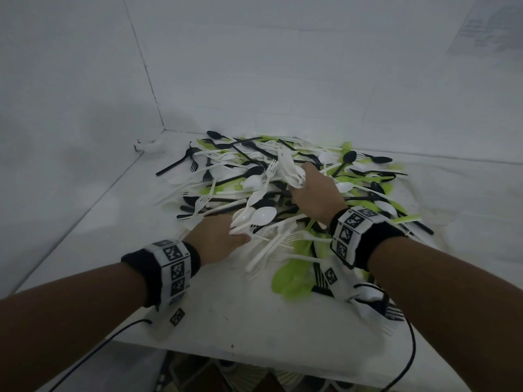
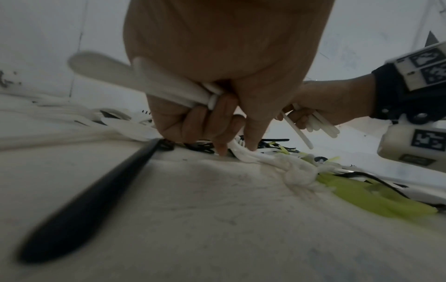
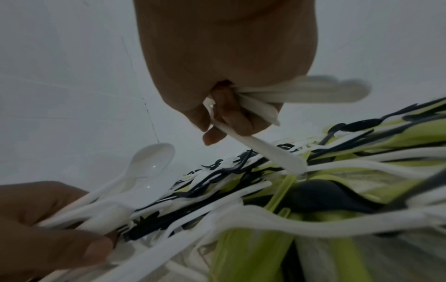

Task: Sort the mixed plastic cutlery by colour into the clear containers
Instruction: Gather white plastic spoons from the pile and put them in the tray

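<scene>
A heap of mixed plastic cutlery (image 1: 283,188), white, black and lime green, lies on the white table (image 1: 240,321). My left hand (image 1: 220,236) is at the heap's near left edge and grips a bunch of white spoons (image 1: 254,216) (image 2: 154,84). Its two lower fingertips (image 2: 222,150) pinch a white fork (image 2: 243,154) lying on the table. My right hand (image 1: 314,193) is over the middle of the heap and holds a bundle of white cutlery (image 1: 288,168) (image 3: 289,91), one white handle (image 3: 265,148) hanging down onto the heap. No clear container is in view.
White walls (image 1: 254,66) close the table at the back and left, meeting in a corner behind the heap. A black spoon (image 2: 91,200) lies on the cloth near my left wrist. Black cables (image 1: 410,357) hang over the table's front edge.
</scene>
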Demonstrator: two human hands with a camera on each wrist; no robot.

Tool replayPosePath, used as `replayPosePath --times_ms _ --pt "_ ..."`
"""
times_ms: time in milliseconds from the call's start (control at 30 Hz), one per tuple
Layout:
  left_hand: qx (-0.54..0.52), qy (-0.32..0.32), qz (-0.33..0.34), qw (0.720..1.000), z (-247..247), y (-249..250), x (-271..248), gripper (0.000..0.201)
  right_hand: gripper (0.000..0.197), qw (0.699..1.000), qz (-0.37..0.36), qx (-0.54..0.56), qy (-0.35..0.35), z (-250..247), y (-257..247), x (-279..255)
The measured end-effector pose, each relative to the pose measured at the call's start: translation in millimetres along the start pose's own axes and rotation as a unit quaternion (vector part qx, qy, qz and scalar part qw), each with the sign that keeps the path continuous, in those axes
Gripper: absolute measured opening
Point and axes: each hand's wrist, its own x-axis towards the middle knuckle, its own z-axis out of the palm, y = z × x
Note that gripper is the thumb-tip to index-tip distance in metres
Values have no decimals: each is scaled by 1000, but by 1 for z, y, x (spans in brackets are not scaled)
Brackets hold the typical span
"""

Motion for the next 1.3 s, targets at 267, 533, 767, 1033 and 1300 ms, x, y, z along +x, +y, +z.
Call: replayPosePath --times_ms 267,533,767,1033,1300 --pt "-101 67 -27 992 1 16 3 12 18 999 27 -38 -2 -14 17 -16" --pt "-167 231 8 959 -37 52 -3 18 33 993 43 -113 -11 -32 47 -33" --pt "-223 315 79 919 -43 80 33 26 17 984 135 -118 -16 -55 72 -55" --pt "-218 225 234 920 -19 129 45 19 38 985 131 -100 -58 -82 82 -96" --pt "-16 107 384 917 9 156 35 30 33 947 155 -67 -273 -90 82 -136"
